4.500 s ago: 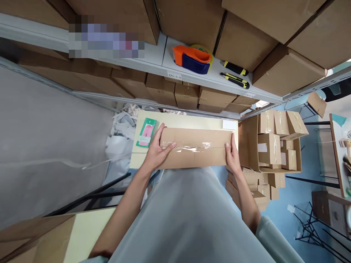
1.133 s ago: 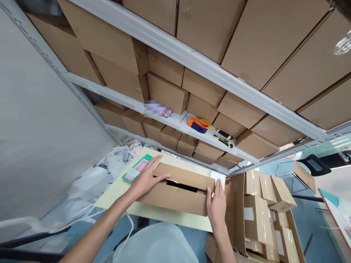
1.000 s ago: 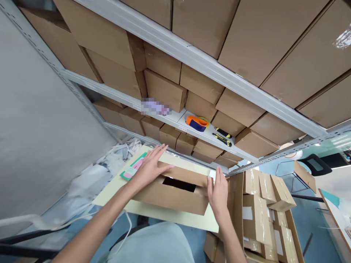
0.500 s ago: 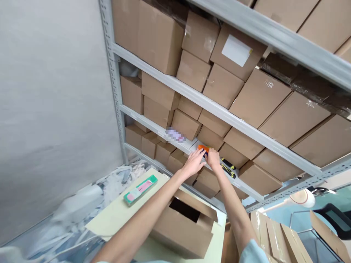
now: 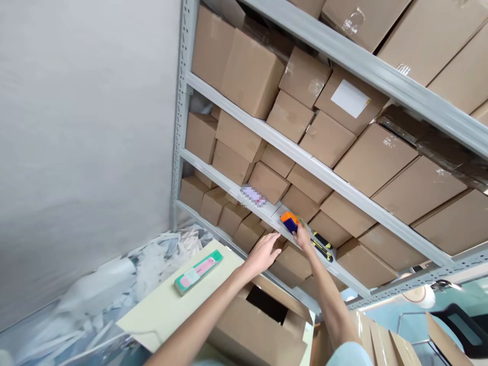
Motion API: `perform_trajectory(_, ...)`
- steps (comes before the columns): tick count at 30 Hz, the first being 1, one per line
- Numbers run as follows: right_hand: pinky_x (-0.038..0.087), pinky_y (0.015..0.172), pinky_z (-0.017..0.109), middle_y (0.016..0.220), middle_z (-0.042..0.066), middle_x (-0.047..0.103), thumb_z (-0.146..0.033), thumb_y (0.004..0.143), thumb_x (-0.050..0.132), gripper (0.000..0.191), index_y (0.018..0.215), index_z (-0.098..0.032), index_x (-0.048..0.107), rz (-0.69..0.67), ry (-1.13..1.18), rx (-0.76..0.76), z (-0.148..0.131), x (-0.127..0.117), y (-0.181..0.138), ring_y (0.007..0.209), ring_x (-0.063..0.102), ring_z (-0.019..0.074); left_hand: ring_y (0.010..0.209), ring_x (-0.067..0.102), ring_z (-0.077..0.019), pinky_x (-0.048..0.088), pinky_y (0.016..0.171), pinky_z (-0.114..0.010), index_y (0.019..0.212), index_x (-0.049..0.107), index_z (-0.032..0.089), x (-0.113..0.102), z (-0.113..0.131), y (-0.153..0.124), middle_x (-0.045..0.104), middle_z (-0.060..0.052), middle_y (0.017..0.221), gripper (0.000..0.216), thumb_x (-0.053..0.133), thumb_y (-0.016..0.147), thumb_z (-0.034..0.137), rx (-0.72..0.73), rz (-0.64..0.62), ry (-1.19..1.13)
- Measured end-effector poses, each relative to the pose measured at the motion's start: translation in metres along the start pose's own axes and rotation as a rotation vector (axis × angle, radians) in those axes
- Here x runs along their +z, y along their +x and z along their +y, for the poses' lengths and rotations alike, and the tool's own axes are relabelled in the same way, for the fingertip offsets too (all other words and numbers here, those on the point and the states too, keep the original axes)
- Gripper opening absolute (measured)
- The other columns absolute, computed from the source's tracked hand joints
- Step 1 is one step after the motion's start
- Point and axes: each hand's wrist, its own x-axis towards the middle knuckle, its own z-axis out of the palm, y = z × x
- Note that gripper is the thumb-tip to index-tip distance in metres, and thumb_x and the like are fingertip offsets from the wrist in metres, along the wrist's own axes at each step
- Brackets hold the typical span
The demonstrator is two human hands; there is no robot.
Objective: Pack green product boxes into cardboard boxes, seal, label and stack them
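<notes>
My right hand (image 5: 304,237) reaches up to the grey shelf and closes on the orange and blue tape dispenser (image 5: 288,221). Just below the shelf edge hovers my left hand (image 5: 264,251), its fingers spread and holding nothing. Beneath both arms a long cardboard box (image 5: 259,320) rests on the pale table (image 5: 168,305), its top flaps parted over a dark gap. A green and pink packet (image 5: 198,265) lies on the table to the left of the box.
Two yellow and black utility knives (image 5: 322,245) lie on the shelf right of the dispenser. Cardboard boxes (image 5: 343,152) fill the metal rack on every level. White paper scraps (image 5: 160,254) are heaped left of the table by a grey wall.
Both hands left the box and rose to the shelf. The right hand now grips the tape dispenser; the left has dropped a little below the shelf. My view tilted upward.
</notes>
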Motion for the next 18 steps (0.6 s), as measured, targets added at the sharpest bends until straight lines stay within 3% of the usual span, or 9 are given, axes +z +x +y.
perform_trajectory(5, 0.062, 0.101, 0.039, 0.133, 0.02, 0.08, -0.04, 0.108, 0.054, 0.044, 0.139, -0.011, 0.065, 0.099, 0.365, -0.091, 0.005, 0.002, -0.101, 0.12, 0.077, 0.0283, 0.118, 0.081, -0.0274, 0.067, 0.107, -0.045, 0.13, 0.072, 0.023, -0.005, 0.028, -0.041, 0.08, -0.011, 0.131, 0.03, 0.063, 0.102, 0.032, -0.076, 0.127, -0.321)
perform_trajectory(9, 0.063, 0.107, 0.048, 0.13, 0.019, 0.081, -0.055, 0.102, 0.072, 0.05, 0.133, -0.015, 0.069, 0.202, 0.973, -0.108, -0.021, -0.012, -0.19, 0.118, 0.079, 0.0302, 0.097, 0.081, -0.0224, 0.069, 0.093, -0.038, 0.111, 0.075, 0.024, -0.01, 0.066, -0.06, 0.081, -0.005, 0.109, 0.015, 0.069, 0.102, 0.034, -0.028, 0.129, -0.451)
perform_trajectory(12, 0.064, 0.107, 0.047, 0.125, 0.016, 0.082, -0.052, 0.101, 0.077, 0.047, 0.131, -0.017, 0.071, 0.263, 1.046, -0.049, -0.046, -0.03, -0.232, 0.116, 0.079, 0.0294, 0.095, 0.079, -0.0204, 0.067, 0.089, -0.033, 0.108, 0.075, 0.024, -0.02, 0.093, -0.07, 0.08, -0.004, 0.105, 0.01, 0.069, 0.104, 0.03, 0.024, 0.117, -0.444)
perform_trajectory(18, 0.067, 0.106, 0.046, 0.127, 0.015, 0.082, -0.057, 0.108, 0.068, 0.052, 0.147, -0.023, 0.066, 0.341, 0.923, -0.049, -0.07, -0.062, -0.286, 0.118, 0.081, 0.0293, 0.102, 0.08, -0.0195, 0.065, 0.093, -0.029, 0.115, 0.074, 0.024, -0.058, 0.135, -0.092, 0.079, -0.005, 0.11, 0.012, 0.063, 0.109, 0.024, 0.211, 0.066, -0.394)
